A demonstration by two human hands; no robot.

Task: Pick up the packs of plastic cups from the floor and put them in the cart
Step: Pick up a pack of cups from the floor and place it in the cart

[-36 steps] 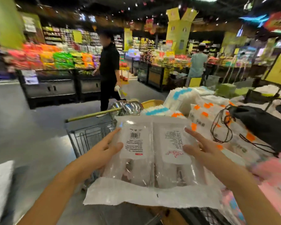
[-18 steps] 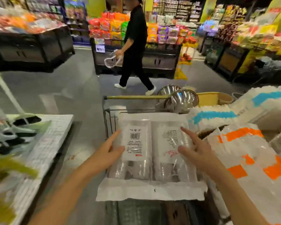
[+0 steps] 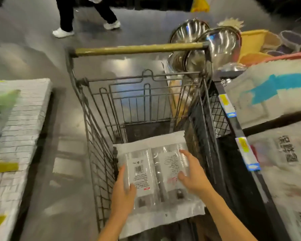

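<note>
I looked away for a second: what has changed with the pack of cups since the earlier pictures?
The pack of cups has gone down from above the cart's rim into the cart. The view has tilted down with it. Unchanged: the left hand and right hand still hold it, one on each side, labels up.

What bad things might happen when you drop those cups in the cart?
The pack of cups is wide, spanning nearly the whole cart, so an edge might catch on the wire sides. Both the left hand and right hand press flat on the pack's sides, so the slick plastic may slip. Steel bowls crowd the handle corner and might topple in.
</note>
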